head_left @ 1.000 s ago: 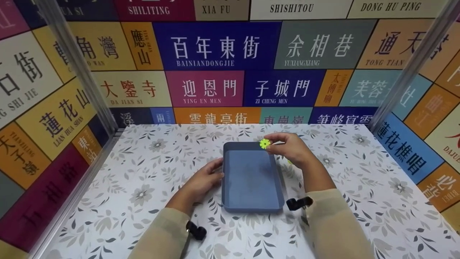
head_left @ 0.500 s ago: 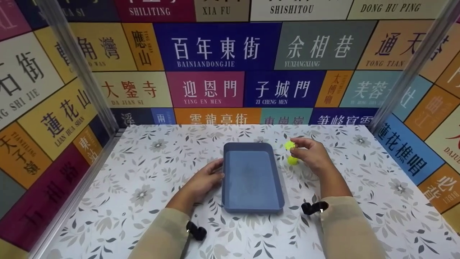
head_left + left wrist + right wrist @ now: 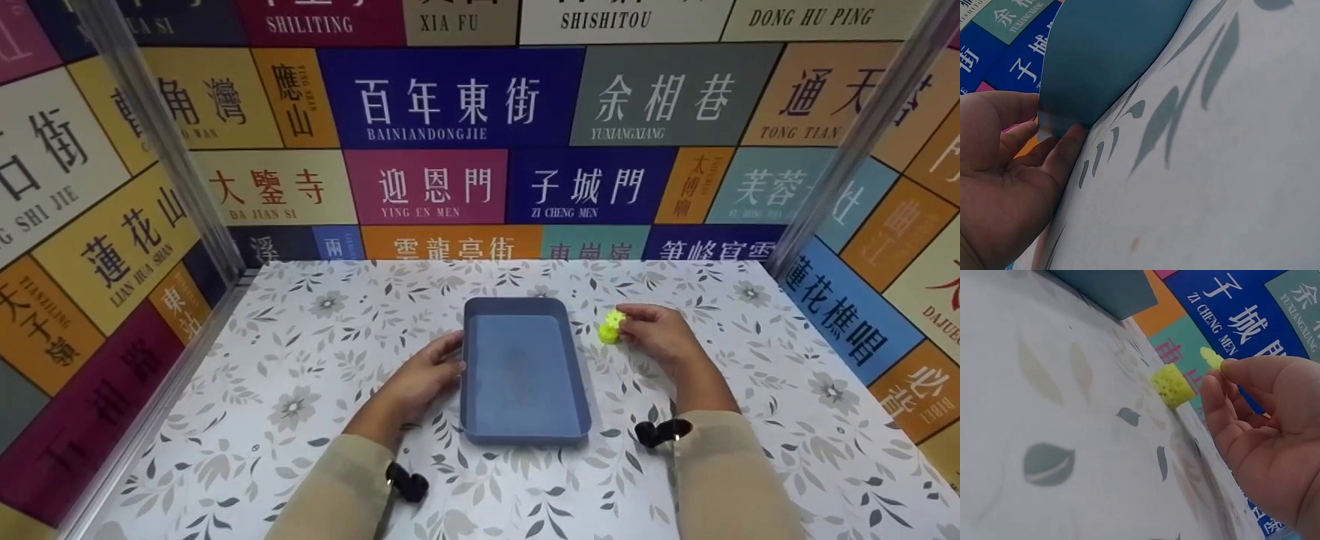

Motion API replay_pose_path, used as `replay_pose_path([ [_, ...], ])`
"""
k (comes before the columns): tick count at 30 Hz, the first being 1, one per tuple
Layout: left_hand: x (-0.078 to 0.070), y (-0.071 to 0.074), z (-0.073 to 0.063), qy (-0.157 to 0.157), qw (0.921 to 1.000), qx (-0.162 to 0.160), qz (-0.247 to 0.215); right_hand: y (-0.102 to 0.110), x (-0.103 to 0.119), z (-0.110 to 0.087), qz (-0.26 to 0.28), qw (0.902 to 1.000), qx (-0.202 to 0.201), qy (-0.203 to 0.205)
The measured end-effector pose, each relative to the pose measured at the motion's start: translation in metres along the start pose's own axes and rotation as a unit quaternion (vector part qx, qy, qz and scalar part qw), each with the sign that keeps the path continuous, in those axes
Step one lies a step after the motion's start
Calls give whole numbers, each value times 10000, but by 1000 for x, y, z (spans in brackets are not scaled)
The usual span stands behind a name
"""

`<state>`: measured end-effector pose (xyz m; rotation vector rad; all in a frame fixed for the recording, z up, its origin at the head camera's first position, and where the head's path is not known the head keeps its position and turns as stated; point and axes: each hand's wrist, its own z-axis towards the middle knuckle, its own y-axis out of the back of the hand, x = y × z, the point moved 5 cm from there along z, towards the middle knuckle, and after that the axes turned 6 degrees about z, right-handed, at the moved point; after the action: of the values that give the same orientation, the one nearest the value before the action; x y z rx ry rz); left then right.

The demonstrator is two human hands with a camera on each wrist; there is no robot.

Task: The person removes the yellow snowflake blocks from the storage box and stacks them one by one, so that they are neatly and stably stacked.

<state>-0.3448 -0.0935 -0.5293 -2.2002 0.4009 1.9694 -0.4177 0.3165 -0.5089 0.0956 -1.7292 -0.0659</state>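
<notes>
My right hand (image 3: pixel 660 334) pinches a thin yellow-green flower-shaped disc (image 3: pixel 1211 358) between thumb and fingertips. Close beside it on the tabletop sits a short stack of similar yellow-green discs (image 3: pixel 1172 386); in the head view the held disc overlaps this stack. To the left lies a shallow blue-grey rectangular tray (image 3: pixel 517 430) with nothing in it. My left hand (image 3: pixel 420 379) rests at the tray's left side, relaxed fingers touching the wall. From the left wrist, the thumb shows at the rim and a fingertip (image 3: pixel 1077 135) low against the wall.
A white cloth (image 3: pixel 315 465) printed with grey leaves and flowers covers the table. Panels with Chinese place names (image 3: pixel 450 97) stand behind and along both sides. Clear corner posts (image 3: pixel 169 135) rise at the back. Each wrist wears a small black camera (image 3: pixel 405 480).
My right hand, with the disc, has gone from over the tray's far right corner rightward, then down towards the stack. The stack shows more fully than at first. My left hand and the tray stay put.
</notes>
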Motion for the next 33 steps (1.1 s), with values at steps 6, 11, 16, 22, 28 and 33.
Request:
replay_pose_path([
  [6,1,0,1,-94,9999,72,-32,1,-6,1,-289,9995,46,-135],
  [11,1,0,2,-62,9999,68,-50,1,-7,0,-412,9990,116,-101],
  [16,2,0,2,18,10000,47,-5,1,-9,0,-697,9974,112,-125],
  [22,2,1,3,57,10000,9,61,2,-10,0,-1107,9937,59,-185],
  [28,0,0,1,23,10000,27,0,4,-10,2,-1037,9944,-9,-223],
  [33,1,1,2,-29,10000,65,-56,1,-2,1,-708,9974,-50,-148],
])
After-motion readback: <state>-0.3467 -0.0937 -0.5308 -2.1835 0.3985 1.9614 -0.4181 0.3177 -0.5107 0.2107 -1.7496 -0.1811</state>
